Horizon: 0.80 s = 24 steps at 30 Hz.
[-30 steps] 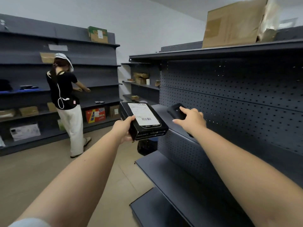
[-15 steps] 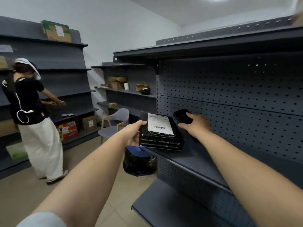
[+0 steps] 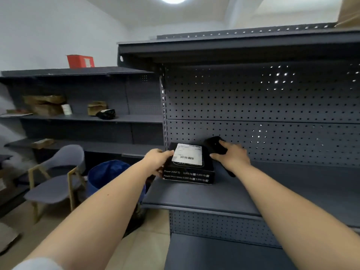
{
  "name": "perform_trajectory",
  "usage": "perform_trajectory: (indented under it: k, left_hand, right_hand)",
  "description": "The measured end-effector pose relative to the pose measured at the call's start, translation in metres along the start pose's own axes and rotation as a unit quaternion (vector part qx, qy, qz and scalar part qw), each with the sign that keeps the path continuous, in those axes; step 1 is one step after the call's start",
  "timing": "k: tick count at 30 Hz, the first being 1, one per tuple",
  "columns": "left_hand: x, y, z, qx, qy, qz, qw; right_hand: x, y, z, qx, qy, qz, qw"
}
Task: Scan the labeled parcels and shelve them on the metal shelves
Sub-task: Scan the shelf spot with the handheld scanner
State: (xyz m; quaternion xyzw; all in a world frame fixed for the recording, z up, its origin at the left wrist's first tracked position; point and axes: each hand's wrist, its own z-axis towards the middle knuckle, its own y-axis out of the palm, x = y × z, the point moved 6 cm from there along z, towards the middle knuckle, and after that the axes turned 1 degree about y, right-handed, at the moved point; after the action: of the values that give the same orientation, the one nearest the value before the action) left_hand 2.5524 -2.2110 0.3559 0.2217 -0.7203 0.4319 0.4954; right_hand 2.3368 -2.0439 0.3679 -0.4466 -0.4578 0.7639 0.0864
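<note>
My left hand (image 3: 158,159) grips the left end of the black box (image 3: 190,168), thumb on top beside its white label (image 3: 187,156). The box lies flat on the grey shelf (image 3: 204,193), near the left end, close to the pegboard back (image 3: 263,117). My right hand (image 3: 231,155) curls round the black scanner (image 3: 215,146), forefinger stretched along it, just right of the box. Further left stand other shelves (image 3: 78,119) with brown parcels (image 3: 44,105), a red box (image 3: 80,61) on top, a grey chair (image 3: 56,180) and a blue bag (image 3: 109,174) below.
</note>
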Motion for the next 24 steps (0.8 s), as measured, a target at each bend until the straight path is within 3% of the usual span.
perform_trajectory:
  k: [3,5,7,9,11,14,19,24]
  left_hand:
    - [0.011,-0.014,0.002,0.056,0.143,0.21,0.966]
    - [0.03,0.001,-0.012,0.064,0.279,0.289,0.914]
    - [0.039,0.039,-0.026,0.019,0.38,0.378,0.844]
    - [0.031,0.079,-0.033,-0.028,0.409,0.48,0.776]
    - [0.019,0.096,-0.032,-0.026,0.408,0.532,0.741]
    - [0.01,0.084,-0.027,-0.005,0.425,0.545,0.723]
    - [0.008,0.064,-0.019,-0.045,0.431,0.547,0.717]
    - [0.025,0.068,-0.028,-0.033,0.434,0.501,0.748]
  right_hand:
    - [-0.005,0.002,-0.011,0.018,0.024,-0.024,0.999]
    - [-0.009,0.001,-0.017,0.031,0.035,-0.033,0.998]
    - [-0.011,0.001,-0.024,0.038,0.046,-0.043,0.997]
    - [-0.011,0.002,-0.031,0.047,0.051,-0.056,0.996]
    - [-0.01,0.0,-0.037,0.057,0.056,-0.065,0.995]
    - [-0.008,-0.007,-0.042,0.071,0.062,-0.066,0.993]
    - [-0.008,-0.013,-0.045,0.085,0.054,-0.083,0.991]
    - [0.003,-0.026,-0.054,0.094,0.048,-0.145,0.984]
